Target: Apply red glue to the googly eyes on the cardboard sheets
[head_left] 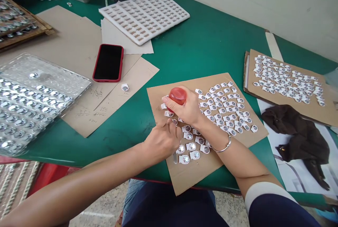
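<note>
Here is the brown cardboard sheet (182,181) on the green bench (211,50), rows of white tags (194,155) with round emblems spread over it, and both hands are working above its left half! The right hand (188,109) is closed firmly round a red rounded knob (177,95); whatever sits under that knob is masked by the fingers. Close beside it, the left hand (164,139) curls low over the tags, fingers bunched; whether it pinches anything, I cannot tell. A pale strip (175,158) peeks out below, the rest covered.

Lettering now: the emblems are too tiny to read. Left of the cardboard, brown paper (132,79) carries handwritten figures, too faint to make out, and a red-cased smartphone (108,62) shows a dark screen, no brand visible. Farther left, a clear tray (55,63) of silvery discs is cut off by the frame. Beyond the cardboard, a white slotted tray (161,29); to its right, a second tag-covered board (330,100), partly hiding a black cat picture (303,142).
</note>
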The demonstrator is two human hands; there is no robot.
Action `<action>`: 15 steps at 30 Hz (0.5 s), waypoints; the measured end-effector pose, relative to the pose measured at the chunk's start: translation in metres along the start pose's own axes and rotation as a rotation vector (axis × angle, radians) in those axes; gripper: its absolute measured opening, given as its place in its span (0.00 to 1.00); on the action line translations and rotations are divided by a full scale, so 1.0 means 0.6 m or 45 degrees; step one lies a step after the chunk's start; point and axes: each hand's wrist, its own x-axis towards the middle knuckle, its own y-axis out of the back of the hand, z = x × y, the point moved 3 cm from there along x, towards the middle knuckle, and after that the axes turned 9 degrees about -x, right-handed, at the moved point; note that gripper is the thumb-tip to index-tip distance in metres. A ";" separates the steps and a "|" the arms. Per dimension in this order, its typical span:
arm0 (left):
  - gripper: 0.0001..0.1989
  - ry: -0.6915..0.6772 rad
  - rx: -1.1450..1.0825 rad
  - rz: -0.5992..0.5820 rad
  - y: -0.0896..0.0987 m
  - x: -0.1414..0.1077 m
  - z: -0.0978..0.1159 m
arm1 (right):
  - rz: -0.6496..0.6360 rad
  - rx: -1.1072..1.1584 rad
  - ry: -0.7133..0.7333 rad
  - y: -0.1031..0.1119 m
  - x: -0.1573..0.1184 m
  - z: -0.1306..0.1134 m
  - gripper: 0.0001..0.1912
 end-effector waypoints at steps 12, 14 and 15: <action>0.13 0.004 0.033 0.023 0.001 0.001 0.000 | 0.022 0.014 0.007 -0.001 -0.001 0.005 0.16; 0.12 0.010 0.032 0.019 0.000 0.001 0.000 | 0.033 0.012 0.019 -0.001 -0.002 0.004 0.16; 0.12 0.012 0.028 0.018 0.000 0.001 -0.001 | 0.035 0.008 0.021 0.000 -0.002 0.003 0.16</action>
